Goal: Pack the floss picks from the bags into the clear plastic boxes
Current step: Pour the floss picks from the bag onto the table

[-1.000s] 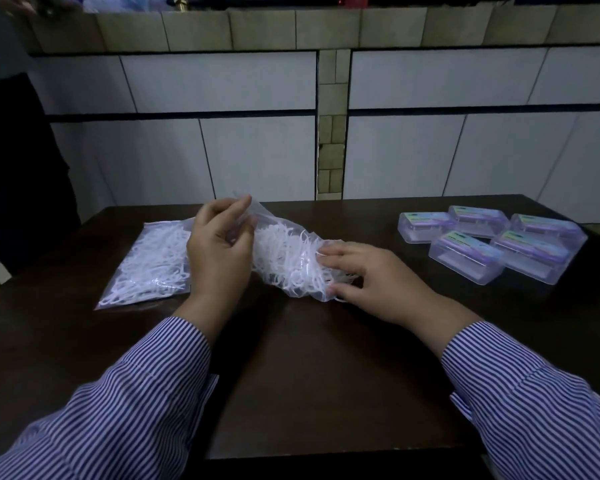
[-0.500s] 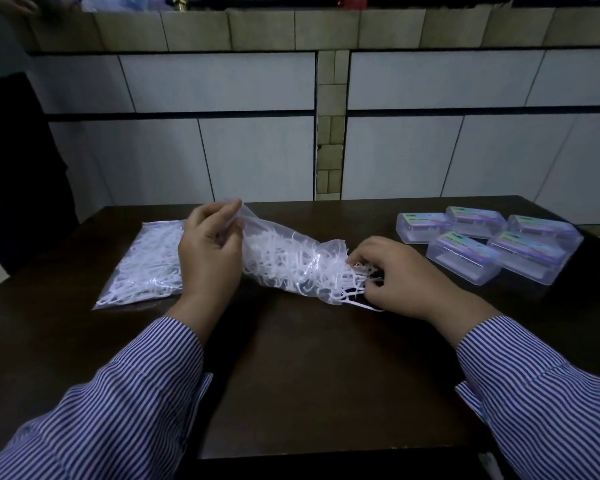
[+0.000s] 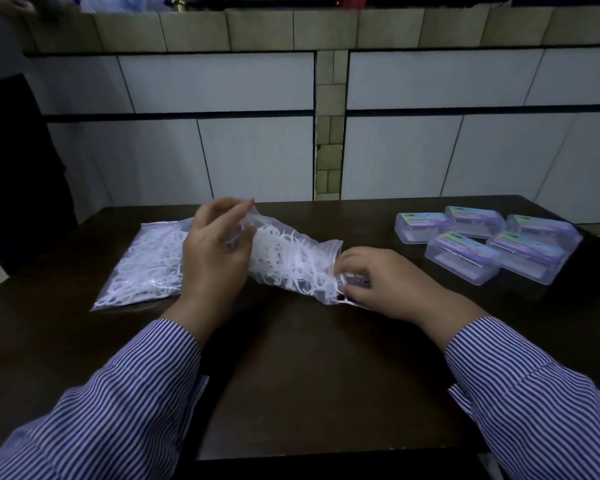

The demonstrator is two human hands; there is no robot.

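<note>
Packing had barely begun: left hand (image 3: 215,251) pinched the bag (image 3: 291,261), right hand (image 3: 378,282) gripped its mouth; five boxes (image 3: 465,258) sat closed, another bag (image 3: 146,265) untouched.

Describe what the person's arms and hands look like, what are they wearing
Both arms are covered by long shirt sleeves with fine blue-and-white vertical stripes, one on the left sleeve and one on the right sleeve. The cuffs end at the wrists. The left hand and right hand are bare, with no gloves. No rings, watch or bracelets show.
</note>
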